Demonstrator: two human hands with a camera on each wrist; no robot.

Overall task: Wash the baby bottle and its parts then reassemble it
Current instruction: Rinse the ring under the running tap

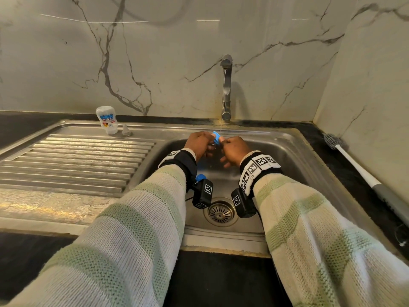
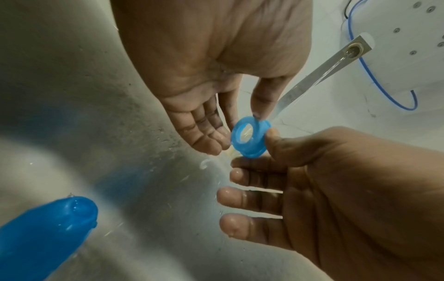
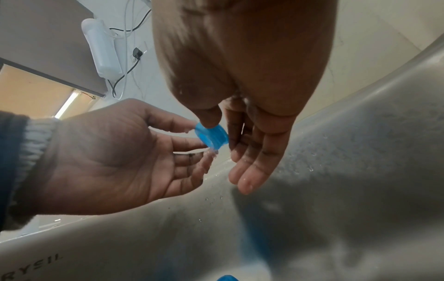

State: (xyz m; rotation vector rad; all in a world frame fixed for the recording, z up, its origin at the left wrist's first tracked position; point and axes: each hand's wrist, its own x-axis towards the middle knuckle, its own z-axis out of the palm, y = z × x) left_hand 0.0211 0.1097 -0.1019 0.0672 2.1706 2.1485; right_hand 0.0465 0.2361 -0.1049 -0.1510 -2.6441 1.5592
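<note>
Two hands, left hand (image 2: pixel 192 79) and right hand (image 2: pixel 348 180), both pinching blue ring (image 2: pixel 250 139).

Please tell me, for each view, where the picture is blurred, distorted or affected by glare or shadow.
Head view: sharp, but the wide lens bends the sink rim, and light streaks glare on the marble wall. Left wrist view: the blue ring is clear, while the blue shape at the lower left is a soft blur. Right wrist view: the lower half of the basin is blurred and shadowed; a bright strip at the left glares.
</note>
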